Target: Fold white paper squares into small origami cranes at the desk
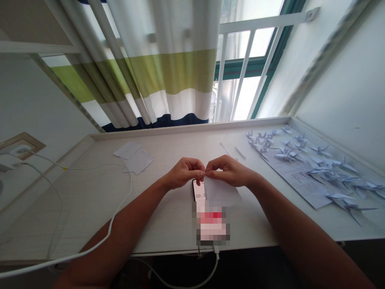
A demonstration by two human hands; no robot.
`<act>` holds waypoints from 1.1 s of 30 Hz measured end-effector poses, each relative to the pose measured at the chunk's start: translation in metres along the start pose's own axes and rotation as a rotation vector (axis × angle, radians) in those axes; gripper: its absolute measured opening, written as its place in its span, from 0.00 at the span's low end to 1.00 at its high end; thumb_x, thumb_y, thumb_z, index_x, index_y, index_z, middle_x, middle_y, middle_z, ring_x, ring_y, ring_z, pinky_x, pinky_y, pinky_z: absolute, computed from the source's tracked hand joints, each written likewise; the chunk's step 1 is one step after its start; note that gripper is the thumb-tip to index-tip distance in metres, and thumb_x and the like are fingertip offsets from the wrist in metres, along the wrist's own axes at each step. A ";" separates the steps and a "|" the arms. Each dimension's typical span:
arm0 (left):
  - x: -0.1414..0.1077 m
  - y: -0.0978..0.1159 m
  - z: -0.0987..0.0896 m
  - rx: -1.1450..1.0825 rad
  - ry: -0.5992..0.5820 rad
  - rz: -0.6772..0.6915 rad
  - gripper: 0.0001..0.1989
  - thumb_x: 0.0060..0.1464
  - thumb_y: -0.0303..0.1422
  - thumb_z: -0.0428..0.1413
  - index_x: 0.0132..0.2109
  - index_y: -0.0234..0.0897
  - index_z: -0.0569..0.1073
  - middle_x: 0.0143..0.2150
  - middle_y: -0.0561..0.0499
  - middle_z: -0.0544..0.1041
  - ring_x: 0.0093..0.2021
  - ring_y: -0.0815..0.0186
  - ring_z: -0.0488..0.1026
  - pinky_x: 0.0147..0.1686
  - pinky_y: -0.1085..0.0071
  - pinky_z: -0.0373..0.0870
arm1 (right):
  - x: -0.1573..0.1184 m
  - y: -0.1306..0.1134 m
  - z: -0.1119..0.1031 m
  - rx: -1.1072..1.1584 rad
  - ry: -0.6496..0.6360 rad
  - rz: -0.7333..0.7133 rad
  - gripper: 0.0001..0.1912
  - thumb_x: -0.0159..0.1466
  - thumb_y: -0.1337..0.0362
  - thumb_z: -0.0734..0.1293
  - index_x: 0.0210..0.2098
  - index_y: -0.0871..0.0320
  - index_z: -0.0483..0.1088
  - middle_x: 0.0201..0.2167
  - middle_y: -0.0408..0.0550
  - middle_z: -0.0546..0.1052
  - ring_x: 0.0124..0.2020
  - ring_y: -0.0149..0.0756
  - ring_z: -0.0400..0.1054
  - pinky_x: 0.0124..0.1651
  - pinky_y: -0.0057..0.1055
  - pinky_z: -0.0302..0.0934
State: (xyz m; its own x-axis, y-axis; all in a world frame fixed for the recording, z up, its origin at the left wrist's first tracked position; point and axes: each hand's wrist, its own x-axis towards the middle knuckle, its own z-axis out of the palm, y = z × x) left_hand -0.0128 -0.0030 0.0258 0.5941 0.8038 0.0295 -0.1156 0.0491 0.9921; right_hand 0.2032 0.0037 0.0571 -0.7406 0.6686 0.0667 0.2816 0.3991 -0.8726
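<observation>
White paper point(221, 188) between pinching hands

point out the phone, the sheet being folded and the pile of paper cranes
phone point(199, 192): head view, on its lit screen below the left hand
sheet of paper point(221, 192): head view, on the flat part below the right hand
paper cranes point(319, 168): head view, mid-pile, right side of the desk

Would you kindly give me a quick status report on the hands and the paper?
Left hand and right hand both pinching the paper sheet at its top edge. Sheet partly covers the phone. Folded cranes off right.
</observation>
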 end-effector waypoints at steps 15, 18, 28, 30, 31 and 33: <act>0.001 -0.005 0.000 0.011 0.038 0.075 0.13 0.50 0.36 0.67 0.33 0.30 0.75 0.25 0.50 0.77 0.24 0.70 0.73 0.25 0.72 0.71 | 0.001 0.002 -0.004 0.094 0.001 0.059 0.14 0.61 0.55 0.71 0.34 0.61 0.78 0.34 0.50 0.82 0.36 0.39 0.75 0.41 0.33 0.67; 0.001 -0.006 -0.002 0.005 0.030 0.052 0.13 0.52 0.37 0.66 0.34 0.30 0.76 0.26 0.49 0.77 0.25 0.69 0.73 0.26 0.72 0.71 | 0.000 0.002 -0.004 0.081 0.008 0.074 0.13 0.61 0.55 0.70 0.33 0.61 0.78 0.33 0.50 0.82 0.35 0.38 0.75 0.39 0.33 0.66; 0.000 -0.010 -0.004 0.065 -0.036 -0.031 0.15 0.50 0.39 0.68 0.34 0.30 0.77 0.24 0.50 0.77 0.23 0.70 0.73 0.26 0.73 0.70 | 0.000 0.000 -0.006 0.062 -0.028 0.107 0.14 0.62 0.54 0.70 0.33 0.61 0.78 0.33 0.49 0.82 0.34 0.38 0.74 0.38 0.33 0.66; 0.000 -0.011 -0.004 0.066 -0.040 -0.033 0.15 0.50 0.39 0.68 0.34 0.30 0.77 0.24 0.50 0.77 0.23 0.69 0.73 0.26 0.73 0.70 | 0.000 0.000 -0.007 0.056 -0.061 0.097 0.17 0.62 0.52 0.71 0.33 0.61 0.79 0.32 0.49 0.81 0.34 0.38 0.73 0.38 0.32 0.65; 0.000 -0.010 -0.004 0.066 -0.041 -0.035 0.15 0.50 0.39 0.68 0.34 0.30 0.77 0.24 0.50 0.76 0.23 0.69 0.73 0.26 0.73 0.70 | -0.001 -0.001 -0.007 0.053 -0.077 0.091 0.18 0.62 0.50 0.71 0.33 0.61 0.79 0.32 0.49 0.81 0.34 0.37 0.73 0.38 0.32 0.65; 0.000 -0.010 -0.003 0.062 -0.050 -0.034 0.15 0.50 0.39 0.68 0.33 0.30 0.76 0.23 0.51 0.76 0.22 0.70 0.72 0.25 0.73 0.69 | -0.001 -0.001 -0.007 0.056 -0.103 0.080 0.19 0.62 0.49 0.70 0.33 0.61 0.79 0.32 0.49 0.81 0.33 0.36 0.72 0.37 0.31 0.64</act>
State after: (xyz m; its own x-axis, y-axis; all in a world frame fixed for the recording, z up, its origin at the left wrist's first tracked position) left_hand -0.0143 -0.0017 0.0156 0.6362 0.7715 -0.0001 -0.0455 0.0377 0.9982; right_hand 0.2084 0.0068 0.0611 -0.7766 0.6278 -0.0515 0.3097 0.3094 -0.8991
